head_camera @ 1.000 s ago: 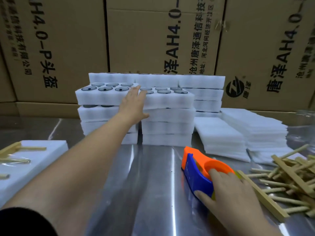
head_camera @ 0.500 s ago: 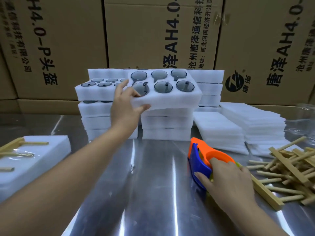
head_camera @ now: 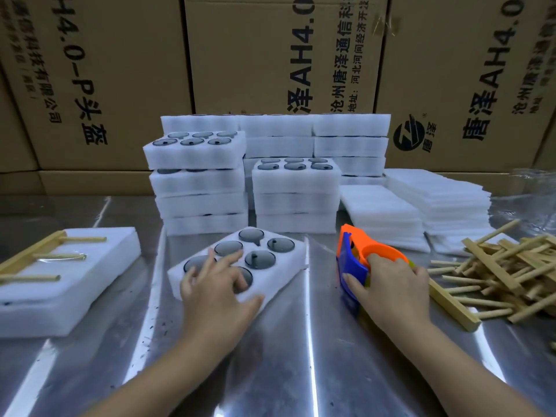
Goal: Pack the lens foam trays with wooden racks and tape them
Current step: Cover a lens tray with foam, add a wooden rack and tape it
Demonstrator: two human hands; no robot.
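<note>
A white foam lens tray (head_camera: 279, 260) with several dark round lenses lies at an angle on the steel table in front of me. My left hand (head_camera: 216, 287) grips its near end, thumb at the edge and fingers spread over the lenses. My right hand (head_camera: 388, 284) holds the orange and blue tape dispenser (head_camera: 358, 254), which rests on the table to the right of the tray. A heap of wooden racks (head_camera: 508, 272) lies at the far right. At the left sits a packed foam tray (head_camera: 69, 275) with a wooden rack (head_camera: 33, 257) on top.
Stacks of lens foam trays (head_camera: 198, 182) stand behind, against cardboard boxes (head_camera: 270, 55). Piles of thin foam sheets (head_camera: 433, 200) lie at the back right. The steel table (head_camera: 294, 356) reflects light near me.
My left hand lifted the top tray off the middle stack and brought it down onto the table in front of me. My right hand stayed on the tape dispenser.
</note>
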